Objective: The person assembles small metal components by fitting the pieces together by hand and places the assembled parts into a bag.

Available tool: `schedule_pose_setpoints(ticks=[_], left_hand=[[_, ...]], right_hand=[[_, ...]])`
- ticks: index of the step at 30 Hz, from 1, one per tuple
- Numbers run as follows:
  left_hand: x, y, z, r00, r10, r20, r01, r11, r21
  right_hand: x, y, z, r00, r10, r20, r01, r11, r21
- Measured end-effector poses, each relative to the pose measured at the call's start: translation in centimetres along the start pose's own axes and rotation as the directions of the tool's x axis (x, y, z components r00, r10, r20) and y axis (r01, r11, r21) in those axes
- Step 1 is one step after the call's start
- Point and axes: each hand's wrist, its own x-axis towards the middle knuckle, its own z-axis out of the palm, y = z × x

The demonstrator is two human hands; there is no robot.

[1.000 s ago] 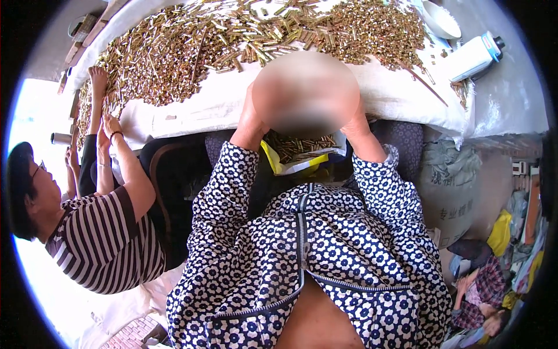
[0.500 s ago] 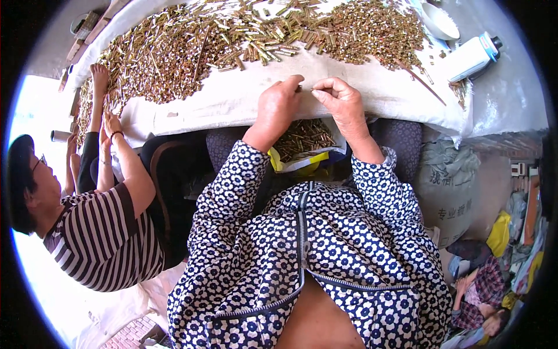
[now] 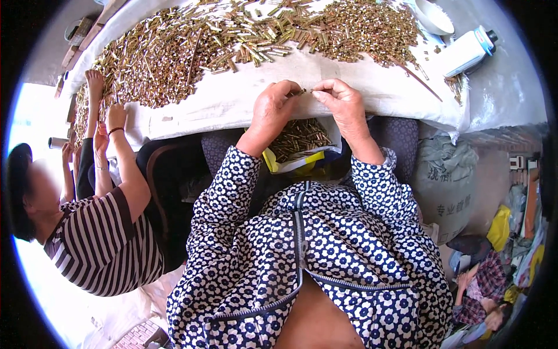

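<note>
Above the near edge of a white-covered table (image 3: 360, 81), my left hand (image 3: 272, 113) and my right hand (image 3: 343, 106) face each other with fingertips a little apart. A small dark brass-coloured piece (image 3: 303, 91) shows at the tips of my left thumb and forefinger. My right thumb and forefinger are pinched together; whatever they hold is too small to name. Below my hands, an open bag (image 3: 290, 166) with a yellow and white rim holds many short brass-coloured tubes (image 3: 305, 139). Beyond my hands lies a heap of longer metal tubes (image 3: 261, 43).
Small brass-coloured parts (image 3: 369, 29) are heaped at the far right, near a thin stick (image 3: 419, 81), a white bottle (image 3: 465, 55) and a white bowl (image 3: 435, 17). On my left a co-worker in a striped shirt (image 3: 104, 244) reaches to another heap (image 3: 145, 64). A full sack (image 3: 444, 180) stands at right.
My left hand has turned slightly, and the small piece at its fingertips shows more plainly. My right hand has barely moved. The co-worker's near hand has shifted upward toward the heap.
</note>
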Motion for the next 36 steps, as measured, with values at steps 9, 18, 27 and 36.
schedule_pose_setpoints(ticks=[9,18,27,36], left_hand=[[-0.7,1.1,-0.7,0.992,-0.082,0.101,0.103,0.968,-0.228],[-1.4,0.6,-0.6,0.962,-0.231,0.146,0.270,0.725,-0.633],[-1.4,0.6,-0.2,0.957,-0.273,0.098,0.253,0.622,-0.741],[0.1,0.2,1.0,0.992,0.097,0.083,-0.090,0.992,-0.085]], right_hand=[[-0.3,-0.5,0.2,0.999,-0.006,0.046,0.007,1.000,-0.024],[-0.3,-0.5,0.4,0.998,-0.033,0.047,0.032,0.999,0.016],[-0.1,-0.9,0.8,0.992,-0.112,0.057,0.114,0.992,-0.047],[0.5,-0.3,0.5,0.971,-0.173,0.167,0.235,0.835,-0.498]])
